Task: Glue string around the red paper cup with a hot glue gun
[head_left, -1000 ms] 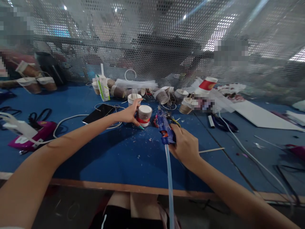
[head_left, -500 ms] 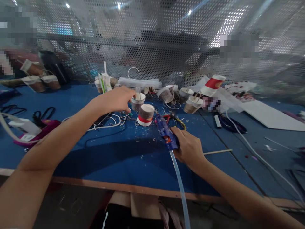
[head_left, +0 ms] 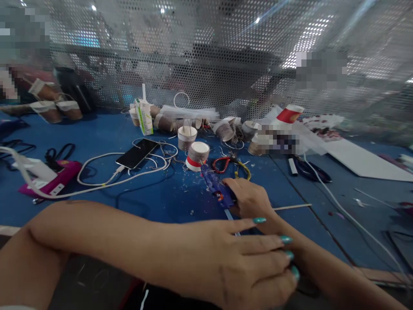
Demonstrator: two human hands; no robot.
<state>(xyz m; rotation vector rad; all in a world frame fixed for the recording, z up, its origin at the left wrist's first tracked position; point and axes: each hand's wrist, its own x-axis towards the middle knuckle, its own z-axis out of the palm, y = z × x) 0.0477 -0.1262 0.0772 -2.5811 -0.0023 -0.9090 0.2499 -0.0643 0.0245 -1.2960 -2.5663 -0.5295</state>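
My right hand [head_left: 250, 196] is wrapped round a blue hot glue gun [head_left: 214, 183]. The gun's nozzle points at a paper cup [head_left: 197, 156], wound with grey cord above a red band. A clear glue stick [head_left: 228, 214] comes out of the gun's rear. Across my right forearm reaches my left hand [head_left: 238, 258], fingers stretched out, green nails showing and nothing visible in it. Whether it touches the forearm I cannot tell. Another cord-wrapped cup [head_left: 187, 138] stands just behind the first. Pliers with red and yellow handles [head_left: 241, 168] lie beside the gun.
A phone [head_left: 137, 153] on a white cable lies at left, near a magenta power strip [head_left: 61, 178]. Several wrapped cups, a drink carton [head_left: 144, 117] and a white board [head_left: 371, 159] line the back. A perforated metal screen [head_left: 206, 56] rises behind the blue table.
My left hand has come back from the cups, down and right over my right forearm. The phone now shows. The glue gun has shifted slightly left, its nozzle closer to the front cup.
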